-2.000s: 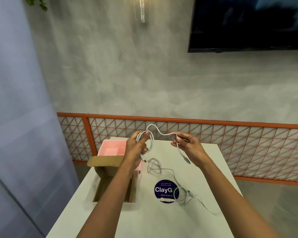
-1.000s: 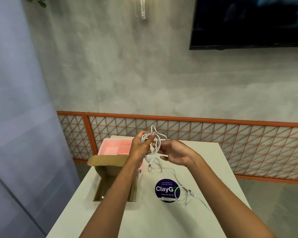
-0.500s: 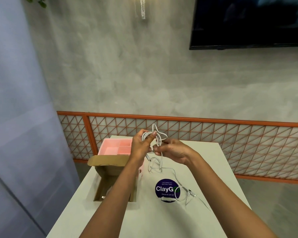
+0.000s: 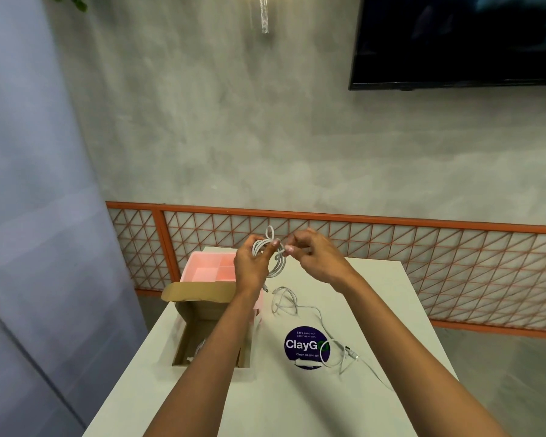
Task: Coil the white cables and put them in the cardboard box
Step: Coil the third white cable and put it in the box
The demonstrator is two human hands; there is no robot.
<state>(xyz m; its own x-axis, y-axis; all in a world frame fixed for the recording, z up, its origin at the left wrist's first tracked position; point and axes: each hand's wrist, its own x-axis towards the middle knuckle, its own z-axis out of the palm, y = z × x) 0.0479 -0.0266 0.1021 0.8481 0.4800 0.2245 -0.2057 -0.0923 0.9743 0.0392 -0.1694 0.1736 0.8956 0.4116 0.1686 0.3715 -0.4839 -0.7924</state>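
One cable (image 4: 276,263) is nearly coiled, gripped in the left hand (image 4: 249,266) while right hand (image 4: 316,258) fingertips pinch its end. Another cable (image 4: 312,313) lies loose on the table (image 4: 391,310); something pale shows inside the box (image 4: 199,335).

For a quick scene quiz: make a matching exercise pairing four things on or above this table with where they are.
Things:
1. coiled white cable
2. loose white cable
3. cardboard box
4. pink tray

Places:
A. lying partly across the round sticker
B. at the table's far left corner
C. open, under the left forearm
D. held up by both hands

Pairs: 1-D, 2-A, 3-C, 4-B
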